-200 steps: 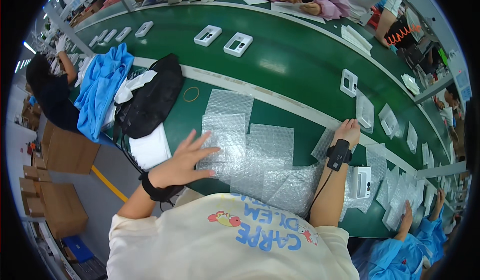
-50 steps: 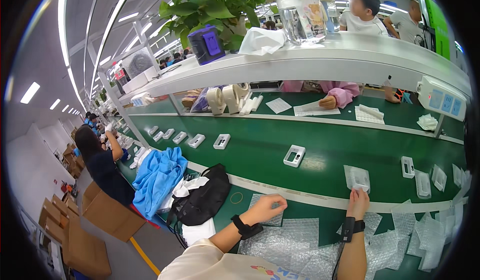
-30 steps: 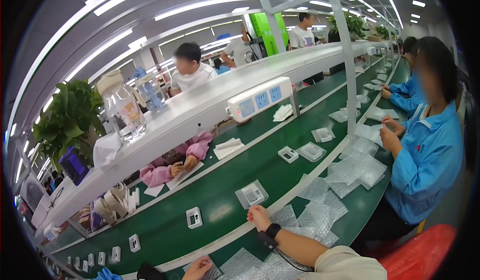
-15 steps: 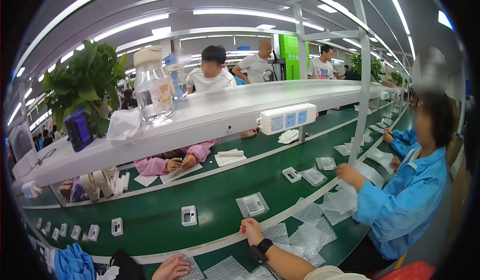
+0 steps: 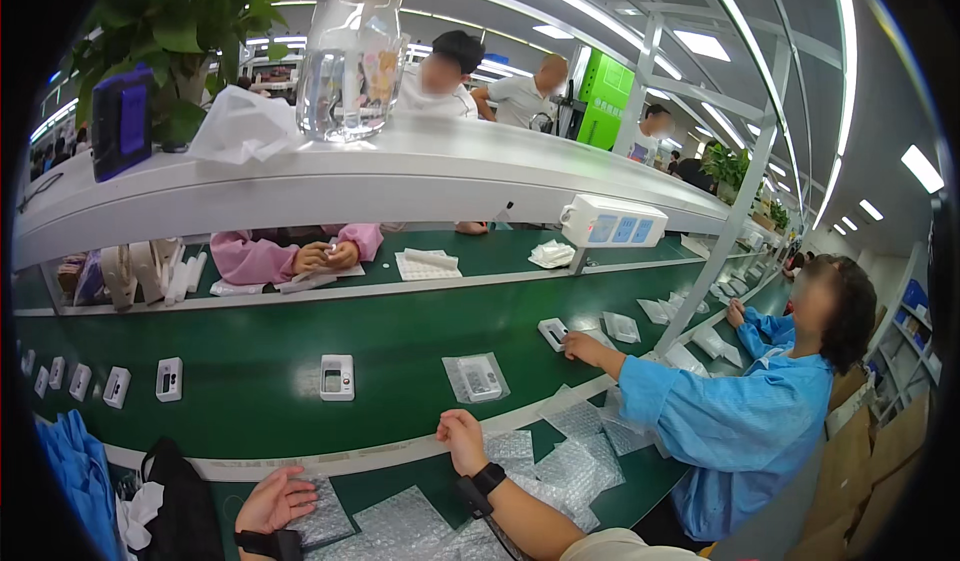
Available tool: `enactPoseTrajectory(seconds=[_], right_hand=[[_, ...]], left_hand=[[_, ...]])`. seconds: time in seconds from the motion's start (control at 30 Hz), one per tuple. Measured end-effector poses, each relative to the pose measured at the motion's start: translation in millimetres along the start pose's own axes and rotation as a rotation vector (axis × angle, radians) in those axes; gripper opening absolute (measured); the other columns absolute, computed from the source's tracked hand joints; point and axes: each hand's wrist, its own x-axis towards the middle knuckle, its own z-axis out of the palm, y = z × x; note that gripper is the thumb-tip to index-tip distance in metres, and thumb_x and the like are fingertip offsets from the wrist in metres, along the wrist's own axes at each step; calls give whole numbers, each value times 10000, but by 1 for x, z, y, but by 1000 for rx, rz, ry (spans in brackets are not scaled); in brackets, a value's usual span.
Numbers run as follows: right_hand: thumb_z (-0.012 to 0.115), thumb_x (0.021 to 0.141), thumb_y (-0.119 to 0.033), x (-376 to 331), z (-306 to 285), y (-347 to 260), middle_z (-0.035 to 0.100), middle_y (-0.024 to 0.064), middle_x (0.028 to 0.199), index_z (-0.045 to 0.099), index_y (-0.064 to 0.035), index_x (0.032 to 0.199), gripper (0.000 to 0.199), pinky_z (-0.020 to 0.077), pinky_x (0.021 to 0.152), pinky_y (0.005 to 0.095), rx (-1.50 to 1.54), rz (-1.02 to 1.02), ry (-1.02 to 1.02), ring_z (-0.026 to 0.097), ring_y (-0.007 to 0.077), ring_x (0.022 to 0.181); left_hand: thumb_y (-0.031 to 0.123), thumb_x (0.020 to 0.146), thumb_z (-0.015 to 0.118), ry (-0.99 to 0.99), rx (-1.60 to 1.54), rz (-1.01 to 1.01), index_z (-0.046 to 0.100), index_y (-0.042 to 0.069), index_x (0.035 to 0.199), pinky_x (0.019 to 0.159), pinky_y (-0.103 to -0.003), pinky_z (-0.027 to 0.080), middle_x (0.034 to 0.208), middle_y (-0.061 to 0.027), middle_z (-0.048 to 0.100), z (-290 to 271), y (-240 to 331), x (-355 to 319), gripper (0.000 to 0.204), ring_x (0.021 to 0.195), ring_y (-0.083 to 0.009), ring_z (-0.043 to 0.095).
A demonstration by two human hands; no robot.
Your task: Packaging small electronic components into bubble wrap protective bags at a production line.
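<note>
My left hand [image 5: 278, 501] is open with the palm partly up and its fingers apart, beside a bubble-wrap bag [image 5: 325, 514] at the table's near edge. My right hand [image 5: 462, 441] hovers at the belt's near rail, fingers curled in, and nothing shows in them. Just beyond it a white device housing in a clear bag [image 5: 478, 377] lies on the green conveyor belt [image 5: 390, 339]. Farther left is a bare white housing [image 5: 337, 377] with a rectangular window. Another white housing [image 5: 170, 380] lies left of that, followed by several more.
Bubble-wrap bags [image 5: 400, 521] cover the near ledge. To the right a co-worker in a blue jacket [image 5: 755, 416] touches a white housing [image 5: 552, 334]. A shelf [image 5: 450, 166] above the belt carries a water bottle [image 5: 350, 61] and a power strip [image 5: 613, 225]. Dark cloth [image 5: 175, 501] lies left.
The view has tilted and shifted. The co-worker's arm has reached left, and its hand now touches a white housing on the belt. My hands keep much the same pose.
</note>
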Motion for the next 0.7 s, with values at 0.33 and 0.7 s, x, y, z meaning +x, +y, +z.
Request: enactPoseTrajectory(seconds=[0.33,0.7], right_hand=[[508,828,-141,-8,10,11,484,7,624,521,-59,803,87,381,496,225,-168,-157,-136,471,94,554],[473,812,-67,-2,5,12,463,8,612,509,-61,818,37,361,482,217,-140,-42,-59,442,89,535]], left_hand=[[268,916,413,-14,26,-10,390,77,1223,823,-418,462,1075,-157,544,-7,-2,-22,363,998,-294,547],[323,919,399,-38,76,18,379,81,1249,853,-345,449,1098,-112,518,3,-2,-7,409,998,-197,526]])
